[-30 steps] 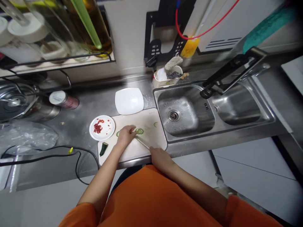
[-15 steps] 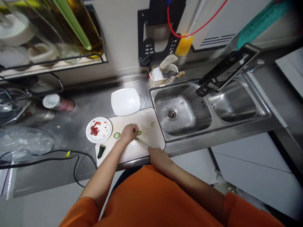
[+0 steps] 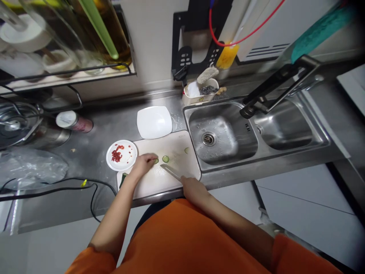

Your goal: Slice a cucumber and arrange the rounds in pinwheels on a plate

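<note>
My left hand (image 3: 144, 165) is closed, its fingertips pinching a thin cucumber slice (image 3: 156, 161) on the white cutting board (image 3: 151, 186). My right hand (image 3: 195, 191) grips the handle of a kitchen knife (image 3: 172, 172), whose blade points left and away across the board. Just beyond the knife tip lies a second cucumber slice (image 3: 165, 158), flat. Near the board's right edge is a paler, thin slice (image 3: 186, 150). A dark green cucumber piece (image 3: 122, 179) at the left is partly hidden by my left forearm.
A round white plate (image 3: 131, 161) with chopped red bits stands left of the board. Behind the board is a white square dish (image 3: 154, 122). To the right lies a double steel sink (image 3: 225, 137) with a black faucet (image 3: 268, 85). Black cables (image 3: 65, 187) cross the left counter.
My left hand has shifted left from the slice beside the blade to another slice, uncovering the first. My right hand keeps hold of the knife. The whole view has shifted slightly.
</note>
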Motion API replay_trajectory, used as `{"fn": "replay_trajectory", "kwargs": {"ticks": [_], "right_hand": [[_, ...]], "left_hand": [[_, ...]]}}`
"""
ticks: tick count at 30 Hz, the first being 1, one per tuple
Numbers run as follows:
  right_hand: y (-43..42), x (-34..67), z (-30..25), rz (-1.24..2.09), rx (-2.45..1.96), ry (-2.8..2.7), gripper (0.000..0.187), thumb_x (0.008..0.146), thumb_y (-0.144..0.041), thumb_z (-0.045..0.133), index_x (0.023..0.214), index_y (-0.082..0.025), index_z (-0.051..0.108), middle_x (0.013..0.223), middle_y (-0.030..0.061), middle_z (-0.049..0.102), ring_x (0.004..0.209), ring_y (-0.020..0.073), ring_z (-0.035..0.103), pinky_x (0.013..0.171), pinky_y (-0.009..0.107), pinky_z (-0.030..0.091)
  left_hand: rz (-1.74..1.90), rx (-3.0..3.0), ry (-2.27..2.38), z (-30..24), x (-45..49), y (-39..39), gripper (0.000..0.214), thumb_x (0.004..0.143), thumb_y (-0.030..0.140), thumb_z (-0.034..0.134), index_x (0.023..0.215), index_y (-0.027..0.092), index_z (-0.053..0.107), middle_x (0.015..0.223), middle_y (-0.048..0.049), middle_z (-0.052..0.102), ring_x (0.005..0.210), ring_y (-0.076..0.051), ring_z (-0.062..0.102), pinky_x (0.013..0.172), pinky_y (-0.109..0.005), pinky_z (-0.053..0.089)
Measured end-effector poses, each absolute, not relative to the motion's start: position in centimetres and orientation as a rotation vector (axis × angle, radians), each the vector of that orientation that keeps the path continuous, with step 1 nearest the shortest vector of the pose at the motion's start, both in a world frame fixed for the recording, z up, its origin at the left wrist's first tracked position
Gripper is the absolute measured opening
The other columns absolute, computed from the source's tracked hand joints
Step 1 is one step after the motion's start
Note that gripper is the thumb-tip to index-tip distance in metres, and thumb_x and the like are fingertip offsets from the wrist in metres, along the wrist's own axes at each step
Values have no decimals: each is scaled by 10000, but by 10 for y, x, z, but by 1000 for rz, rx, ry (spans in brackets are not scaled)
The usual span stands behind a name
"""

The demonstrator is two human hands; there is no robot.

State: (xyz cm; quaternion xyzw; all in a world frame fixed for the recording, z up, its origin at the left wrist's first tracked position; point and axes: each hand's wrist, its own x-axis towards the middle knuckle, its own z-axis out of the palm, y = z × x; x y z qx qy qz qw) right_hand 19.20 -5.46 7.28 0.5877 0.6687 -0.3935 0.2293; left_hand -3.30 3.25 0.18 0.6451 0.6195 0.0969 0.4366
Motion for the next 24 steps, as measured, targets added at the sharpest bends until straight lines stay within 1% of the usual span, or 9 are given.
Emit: {"fn": "replay_trajectory", "kwargs": {"ticks": [3,5,8,10,14,16,19,21,24], "right_hand": [[-53,191,72,-1065,1614,1851,345,818,-40,332,1079,-158,525,943,125,651,946,250,620,693,308,444],[-53,190,73,-1060,1608,1853,342,815,-38,335,1073,-157,524,936,126,649,941,253,620,681,306,442],[-52,190,74,-1056,1607,1848,338,818,-37,337,1074,-158,521,936,125,646,946,252,618,683,301,437],[-52,190,74,-1054,1610,1850,336,817,-34,341,1071,-161,520,940,121,646,947,250,618,684,299,434],[-51,190,73,-1059,1606,1831,326,825,-35,348,1071,-167,515,946,118,644,938,242,619,679,292,429],[-51,190,72,-1062,1607,1819,329,828,-35,346,1079,-168,512,949,118,643,940,239,618,679,288,427],[-50,190,72,-1069,1615,1814,332,831,-43,337,1082,-168,515,953,120,645,944,243,617,681,291,428],[-50,190,73,-1075,1614,1816,330,827,-48,335,1074,-166,520,949,121,647,940,249,618,677,295,429],[-49,190,75,-1075,1603,1822,321,825,-55,342,1065,-163,525,941,125,649,931,258,623,665,296,429]], "left_hand": [[191,1696,1496,3,-34,33,293,753,182,497,964,219,697,1025,-18,696,969,-172,610,904,-268,439],[186,1729,1492,5,-30,32,343,766,178,482,1052,205,670,1019,-36,691,942,-170,613,894,-272,442],[224,1750,1531,5,-21,25,416,756,192,508,1159,188,612,942,-51,679,842,-162,609,833,-270,460],[290,1728,1609,4,-18,19,397,739,199,535,1127,179,620,922,-58,661,786,-152,599,793,-262,465],[355,1658,1759,0,-15,7,148,744,260,564,821,191,670,806,-35,653,723,-146,580,715,-249,443],[337,1636,1782,0,-15,4,137,763,293,553,734,208,658,722,-12,647,700,-146,569,683,-243,422],[347,1507,1789,0,-15,2,173,790,318,522,802,229,670,696,14,658,658,-133,569,657,-229,411],[377,1433,1772,0,-15,2,200,797,298,502,871,237,678,767,16,687,699,-131,593,684,-223,419],[389,1392,1771,-2,-14,1,214,787,280,508,907,240,680,857,6,704,777,-142,615,721,-227,426]]}}
